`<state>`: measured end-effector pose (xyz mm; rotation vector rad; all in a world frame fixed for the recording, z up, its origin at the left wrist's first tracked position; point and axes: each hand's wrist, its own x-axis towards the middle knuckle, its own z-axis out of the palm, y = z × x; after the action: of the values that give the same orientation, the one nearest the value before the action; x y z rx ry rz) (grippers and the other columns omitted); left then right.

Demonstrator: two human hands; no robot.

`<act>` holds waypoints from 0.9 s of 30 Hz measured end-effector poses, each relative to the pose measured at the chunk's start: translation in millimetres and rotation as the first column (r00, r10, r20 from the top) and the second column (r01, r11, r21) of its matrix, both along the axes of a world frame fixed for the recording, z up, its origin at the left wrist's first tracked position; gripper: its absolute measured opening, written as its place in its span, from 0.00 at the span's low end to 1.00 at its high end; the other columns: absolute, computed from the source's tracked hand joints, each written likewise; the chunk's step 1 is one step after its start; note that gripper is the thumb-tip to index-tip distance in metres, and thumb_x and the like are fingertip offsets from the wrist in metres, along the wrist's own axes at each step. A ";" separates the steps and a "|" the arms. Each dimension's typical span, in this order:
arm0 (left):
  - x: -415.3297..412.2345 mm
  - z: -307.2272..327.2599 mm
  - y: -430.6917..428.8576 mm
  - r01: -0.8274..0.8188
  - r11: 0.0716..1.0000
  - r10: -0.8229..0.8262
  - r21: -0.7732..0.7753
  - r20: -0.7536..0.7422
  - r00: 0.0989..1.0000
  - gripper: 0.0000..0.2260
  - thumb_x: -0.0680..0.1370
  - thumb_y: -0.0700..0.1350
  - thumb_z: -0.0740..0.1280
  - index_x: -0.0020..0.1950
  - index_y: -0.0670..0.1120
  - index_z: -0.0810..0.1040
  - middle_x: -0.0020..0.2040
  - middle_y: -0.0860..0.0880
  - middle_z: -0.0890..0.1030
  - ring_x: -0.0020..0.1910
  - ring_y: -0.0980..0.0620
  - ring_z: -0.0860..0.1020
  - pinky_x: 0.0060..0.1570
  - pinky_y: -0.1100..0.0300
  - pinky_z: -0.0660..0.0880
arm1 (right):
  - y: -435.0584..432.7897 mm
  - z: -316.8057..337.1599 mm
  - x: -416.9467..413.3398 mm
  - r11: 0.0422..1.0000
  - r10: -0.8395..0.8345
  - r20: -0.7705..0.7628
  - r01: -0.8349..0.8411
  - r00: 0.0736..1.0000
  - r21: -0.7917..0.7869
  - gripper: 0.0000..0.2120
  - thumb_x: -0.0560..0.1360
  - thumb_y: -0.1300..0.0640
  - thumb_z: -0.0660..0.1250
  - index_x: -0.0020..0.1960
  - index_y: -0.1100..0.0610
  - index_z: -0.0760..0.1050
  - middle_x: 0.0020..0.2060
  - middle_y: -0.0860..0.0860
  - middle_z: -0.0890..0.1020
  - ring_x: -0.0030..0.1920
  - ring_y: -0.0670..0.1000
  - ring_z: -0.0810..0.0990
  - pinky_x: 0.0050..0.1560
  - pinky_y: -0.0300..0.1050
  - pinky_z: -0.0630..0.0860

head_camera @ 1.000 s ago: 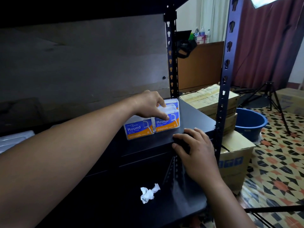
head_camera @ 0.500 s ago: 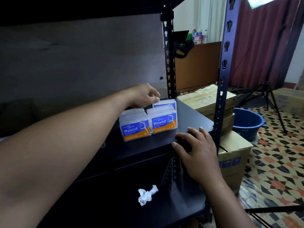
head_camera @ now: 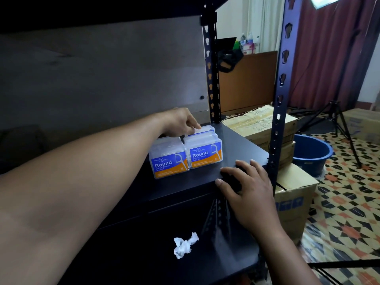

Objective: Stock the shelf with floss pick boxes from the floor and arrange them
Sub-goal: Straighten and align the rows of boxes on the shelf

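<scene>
Two clear floss pick boxes with blue and orange labels stand side by side on the black shelf (head_camera: 236, 145), the left box (head_camera: 169, 161) and the right box (head_camera: 206, 152). Another box (head_camera: 206, 128) stands behind the right one. My left hand (head_camera: 181, 122) reaches over the front pair, and its curled fingers pinch the top of the rear box. What lies under that hand is hidden. My right hand (head_camera: 245, 187) rests with spread fingers on the shelf's front edge, holding nothing.
A crumpled white paper (head_camera: 185, 244) lies on the lower shelf. The black shelf uprights (head_camera: 278, 95) stand to the right. Beyond them are stacked cardboard cartons (head_camera: 260, 125), a carton (head_camera: 295, 200) on the patterned floor, a blue bucket (head_camera: 311, 154) and a tripod (head_camera: 335, 120).
My left hand lifted off the front right box and moved back to the rear box. The front boxes stayed side by side. My right hand stayed on the shelf edge.
</scene>
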<state>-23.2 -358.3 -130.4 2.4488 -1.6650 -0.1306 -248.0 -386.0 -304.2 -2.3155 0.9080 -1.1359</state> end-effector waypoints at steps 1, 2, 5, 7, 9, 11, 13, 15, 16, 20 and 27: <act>1.2 1.1 2.3 0.005 1.000 -0.005 0.008 -0.001 1.000 0.12 0.79 0.47 0.69 0.62 0.55 0.81 0.58 0.55 0.83 0.57 0.56 0.79 0.59 0.62 0.73 | 0.1 -0.1 -0.2 1.000 0.003 0.002 -0.003 1.000 0.001 0.15 0.75 0.37 0.67 0.59 0.40 0.79 0.67 0.45 0.74 0.75 0.52 0.59 0.72 0.58 0.61; 2.6 1.6 3.9 0.008 1.000 -0.008 0.014 -0.003 1.000 0.12 0.79 0.47 0.69 0.62 0.55 0.82 0.58 0.55 0.83 0.57 0.57 0.79 0.59 0.61 0.73 | 0.2 0.1 -0.5 1.000 0.003 0.005 -0.003 1.000 -0.001 0.15 0.75 0.38 0.67 0.59 0.40 0.79 0.67 0.45 0.74 0.75 0.52 0.59 0.72 0.58 0.61; 5.3 1.0 7.6 0.005 1.000 -0.005 0.016 -0.020 1.000 0.12 0.79 0.46 0.68 0.62 0.55 0.81 0.57 0.55 0.83 0.56 0.57 0.79 0.57 0.63 0.72 | 0.7 0.3 -0.4 1.000 -0.001 0.009 0.001 1.000 0.002 0.14 0.75 0.39 0.68 0.59 0.41 0.79 0.67 0.46 0.74 0.75 0.52 0.59 0.72 0.58 0.61; 6.7 0.0 9.2 0.008 1.000 -0.007 0.007 -0.020 1.000 0.13 0.79 0.46 0.68 0.63 0.55 0.81 0.57 0.55 0.83 0.56 0.57 0.79 0.56 0.63 0.72 | 0.6 0.3 -0.2 1.000 -0.002 0.014 0.003 1.000 -0.002 0.14 0.75 0.38 0.67 0.58 0.40 0.79 0.67 0.46 0.75 0.75 0.52 0.60 0.72 0.58 0.61; 8.1 -0.9 10.9 0.011 1.000 -0.011 0.003 -0.015 1.000 0.13 0.79 0.47 0.68 0.63 0.55 0.81 0.57 0.55 0.83 0.56 0.57 0.79 0.56 0.64 0.71 | 0.4 -0.4 0.4 1.000 -0.003 0.015 0.003 1.000 0.000 0.14 0.75 0.39 0.68 0.58 0.40 0.79 0.67 0.46 0.75 0.74 0.52 0.60 0.72 0.58 0.61; 9.4 -1.4 12.5 0.013 1.000 -0.013 0.003 -0.012 1.000 0.13 0.79 0.47 0.68 0.63 0.55 0.81 0.56 0.55 0.83 0.56 0.57 0.79 0.57 0.63 0.72 | 0.4 -0.9 0.8 1.000 -0.006 0.025 0.006 1.000 0.000 0.14 0.74 0.38 0.68 0.58 0.41 0.80 0.66 0.46 0.75 0.74 0.52 0.60 0.71 0.58 0.62; 10.8 -1.5 13.8 0.016 1.000 -0.016 0.005 -0.006 1.000 0.12 0.79 0.48 0.68 0.63 0.56 0.81 0.57 0.56 0.83 0.57 0.57 0.79 0.62 0.60 0.73 | 0.7 -0.9 0.9 1.000 -0.009 0.034 0.009 0.999 0.002 0.14 0.74 0.39 0.68 0.57 0.41 0.80 0.66 0.46 0.76 0.74 0.53 0.61 0.71 0.58 0.62; 12.3 -1.6 14.4 0.020 1.000 -0.020 0.012 -0.006 1.000 0.12 0.79 0.48 0.68 0.62 0.56 0.81 0.57 0.56 0.83 0.57 0.57 0.79 0.64 0.58 0.73 | 1.4 -0.1 0.5 1.000 -0.008 0.024 0.008 1.000 0.009 0.14 0.74 0.39 0.69 0.58 0.41 0.80 0.66 0.46 0.75 0.74 0.52 0.60 0.72 0.57 0.61; 12.5 -1.4 14.9 0.023 1.000 -0.023 0.017 -0.003 1.000 0.12 0.79 0.48 0.68 0.63 0.56 0.81 0.57 0.56 0.83 0.57 0.57 0.79 0.64 0.57 0.73 | 1.7 0.2 0.1 1.000 -0.007 0.021 0.007 1.000 0.011 0.14 0.74 0.39 0.68 0.58 0.41 0.80 0.66 0.46 0.75 0.75 0.52 0.60 0.72 0.57 0.60; 10.6 0.6 16.2 0.045 0.999 -0.045 0.026 -0.019 0.999 0.13 0.80 0.47 0.67 0.64 0.56 0.80 0.55 0.56 0.83 0.56 0.56 0.79 0.62 0.56 0.74 | 2.2 0.6 -0.6 1.000 -0.001 0.025 0.001 1.000 0.017 0.14 0.74 0.39 0.68 0.58 0.41 0.80 0.67 0.46 0.75 0.75 0.52 0.59 0.72 0.57 0.60; -2.1 2.7 10.7 0.139 0.990 -0.139 -0.001 -0.113 0.984 0.14 0.81 0.50 0.65 0.67 0.57 0.78 0.56 0.58 0.81 0.56 0.60 0.78 0.56 0.65 0.70 | 0.6 -1.0 0.6 1.000 0.000 0.029 0.000 1.000 0.010 0.14 0.74 0.39 0.69 0.58 0.41 0.80 0.67 0.46 0.75 0.74 0.52 0.60 0.72 0.59 0.61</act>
<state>-25.3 -347.6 -127.7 2.2824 -1.7871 -0.2890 -247.4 -385.4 -305.2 -2.2847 0.9010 -1.1593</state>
